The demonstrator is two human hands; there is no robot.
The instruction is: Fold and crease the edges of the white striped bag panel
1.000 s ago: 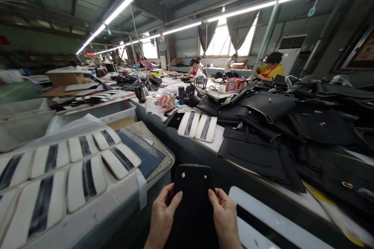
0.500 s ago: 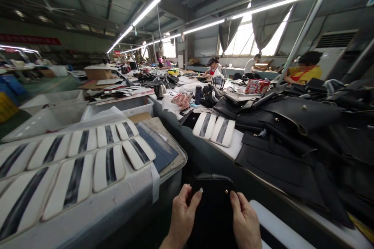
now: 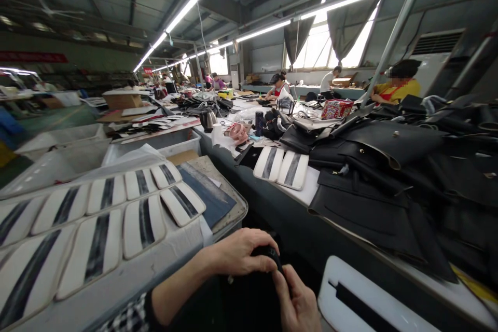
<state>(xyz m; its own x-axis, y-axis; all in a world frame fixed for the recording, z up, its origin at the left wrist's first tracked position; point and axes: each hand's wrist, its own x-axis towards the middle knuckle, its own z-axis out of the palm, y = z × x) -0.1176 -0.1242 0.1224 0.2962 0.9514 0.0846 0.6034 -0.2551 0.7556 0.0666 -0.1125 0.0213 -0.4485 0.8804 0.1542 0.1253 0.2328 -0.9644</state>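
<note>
Tube lamps (image 3: 184, 11) shine over a crowded workshop. Before the near edge of the worktop (image 3: 309, 189), where two striped panels (image 3: 292, 170) lie, one black piece (image 3: 254, 298) is held in the air. Left hand (image 3: 247, 253) curls over its top, thumb and fingers clamped on it; right hand (image 3: 296, 298) pinches it just beside. Its lower part is too dark to distinguish.

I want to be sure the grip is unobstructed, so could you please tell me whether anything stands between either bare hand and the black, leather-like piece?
Nothing visible does: the left hand and the right hand both grip the black, leather-like piece directly. The glossy, round-cornered white panel lies off to the right.
</note>
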